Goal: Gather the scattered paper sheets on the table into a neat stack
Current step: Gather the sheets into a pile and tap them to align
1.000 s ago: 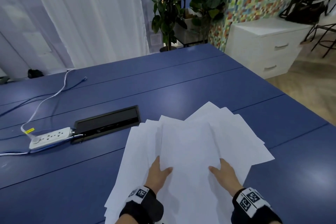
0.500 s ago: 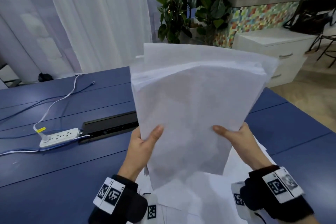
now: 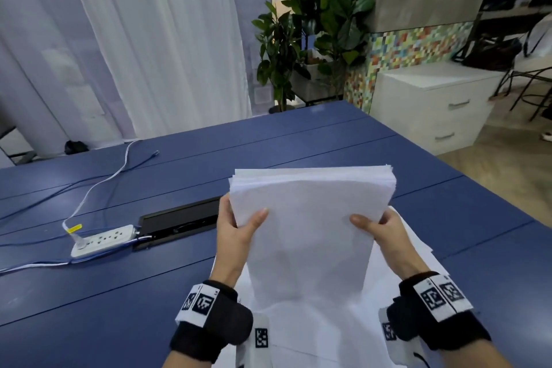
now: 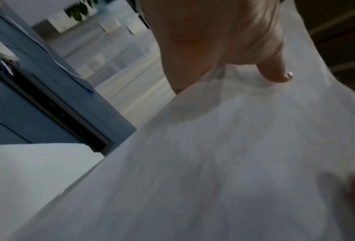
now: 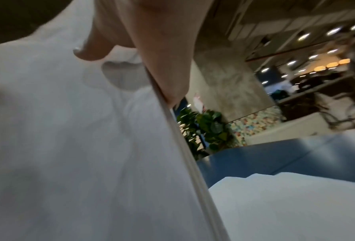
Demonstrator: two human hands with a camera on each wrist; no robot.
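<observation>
A bundle of white paper sheets (image 3: 310, 236) stands nearly upright above the blue table (image 3: 149, 284), its top edges roughly level. My left hand (image 3: 236, 227) grips its left side, thumb on the front and fingers behind. My right hand (image 3: 379, 228) grips the right side the same way. More white sheets (image 3: 418, 243) lie flat on the table under and behind the bundle. In the left wrist view my thumb presses the bundle (image 4: 234, 146). The right wrist view shows the bundle's layered edge (image 5: 184, 146) and loose sheets (image 5: 286, 203) below.
A white power strip (image 3: 103, 240) with cables lies at the left, beside a black cable hatch (image 3: 179, 222) set in the table. White drawers (image 3: 433, 107) and potted plants (image 3: 310, 36) stand beyond the table's far right edge.
One second ago both hands lay flat on the fanned sheets. They lifted a bundle upright, and since half a second ago it has come lower with its edges more even.
</observation>
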